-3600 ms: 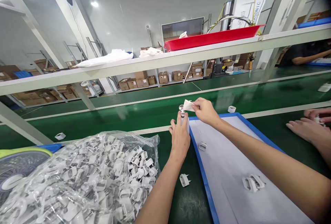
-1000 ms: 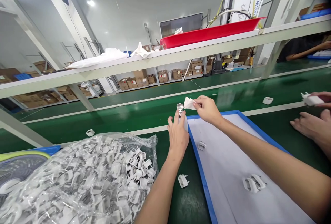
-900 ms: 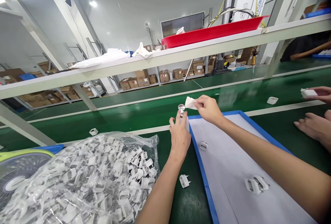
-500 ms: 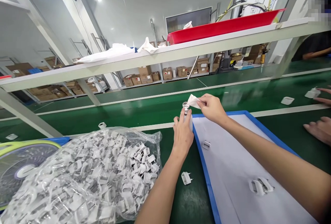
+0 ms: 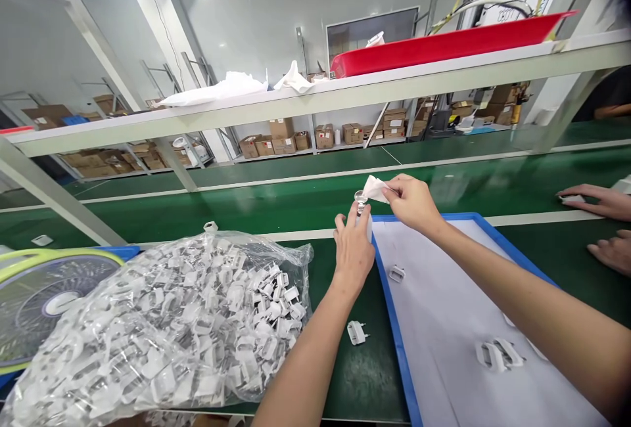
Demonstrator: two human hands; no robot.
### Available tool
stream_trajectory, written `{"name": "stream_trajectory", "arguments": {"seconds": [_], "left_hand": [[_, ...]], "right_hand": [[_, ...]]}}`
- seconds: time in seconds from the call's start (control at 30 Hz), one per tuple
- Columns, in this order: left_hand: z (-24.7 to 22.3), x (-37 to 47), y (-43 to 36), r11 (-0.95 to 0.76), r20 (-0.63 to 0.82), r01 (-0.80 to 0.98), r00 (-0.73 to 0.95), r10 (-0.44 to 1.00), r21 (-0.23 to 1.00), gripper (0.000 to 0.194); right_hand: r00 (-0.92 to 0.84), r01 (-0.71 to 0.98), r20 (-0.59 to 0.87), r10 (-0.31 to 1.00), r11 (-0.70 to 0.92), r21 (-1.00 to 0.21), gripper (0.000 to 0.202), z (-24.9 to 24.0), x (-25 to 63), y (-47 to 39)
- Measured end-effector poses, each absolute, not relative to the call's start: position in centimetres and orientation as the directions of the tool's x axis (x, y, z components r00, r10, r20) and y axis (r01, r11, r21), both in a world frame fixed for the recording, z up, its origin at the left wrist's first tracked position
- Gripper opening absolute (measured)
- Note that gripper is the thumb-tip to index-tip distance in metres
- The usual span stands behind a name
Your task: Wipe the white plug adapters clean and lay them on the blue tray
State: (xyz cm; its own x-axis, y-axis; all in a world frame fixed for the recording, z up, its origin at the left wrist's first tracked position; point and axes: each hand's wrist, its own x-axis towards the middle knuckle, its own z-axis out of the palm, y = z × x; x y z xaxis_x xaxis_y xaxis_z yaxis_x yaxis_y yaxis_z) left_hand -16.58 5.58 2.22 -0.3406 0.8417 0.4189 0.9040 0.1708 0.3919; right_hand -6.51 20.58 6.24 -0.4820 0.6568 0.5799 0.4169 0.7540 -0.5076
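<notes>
My left hand [image 5: 353,249] is wrapped round a white bottle [image 5: 369,228] with a round metal-and-clear top [image 5: 361,199], beyond the tray's near left corner. My right hand [image 5: 411,202] pinches a white cloth [image 5: 375,188], whose tip touches or nearly touches the bottle's top. Below my right forearm lies a blue-rimmed tray [image 5: 394,322] lined with white, holding several white plug pieces [image 5: 499,353] and a single one [image 5: 397,273] near its left rim. Another white plug piece [image 5: 357,333] with two pins rests on the green table between my left forearm and the tray.
A clear bag [image 5: 172,322] full of white plug pieces fills the left, beside a green-rimmed fan [image 5: 59,302]. Another person's hands [image 5: 599,202] are at the right edge, one on a white piece. A shelf [image 5: 345,95] with a red tray [image 5: 444,43] spans the back.
The view has shifted slightly. My hands keep their holds on bottle and cloth. The other person's upper hand has moved in over a white piece on the belt.
</notes>
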Motion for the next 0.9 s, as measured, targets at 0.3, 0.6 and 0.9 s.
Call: {"name": "stream_trajectory", "arguments": {"seconds": [0.3,0.6,0.9], "left_hand": [[2.3,-17.1,6.1,0.051,0.482,0.832,-0.369,0.795,0.552,0.079],[0.8,-19.5,10.5,-0.113,0.508,0.643,-0.472,0.720,0.758,0.065],[0.6,-19.1,10.6,-0.169,0.561,0.639,-0.479,0.675,0.750,0.027]], "right_hand": [[-0.472,0.446,0.567,0.675,0.738,-0.507,0.024,6.4,-6.0,20.3],[-0.400,0.506,0.546,0.736,0.674,-0.538,0.026,5.4,-5.7,20.0],[-0.372,0.503,0.561,0.739,0.669,-0.548,0.029,4.7,-6.7,19.5]]}}
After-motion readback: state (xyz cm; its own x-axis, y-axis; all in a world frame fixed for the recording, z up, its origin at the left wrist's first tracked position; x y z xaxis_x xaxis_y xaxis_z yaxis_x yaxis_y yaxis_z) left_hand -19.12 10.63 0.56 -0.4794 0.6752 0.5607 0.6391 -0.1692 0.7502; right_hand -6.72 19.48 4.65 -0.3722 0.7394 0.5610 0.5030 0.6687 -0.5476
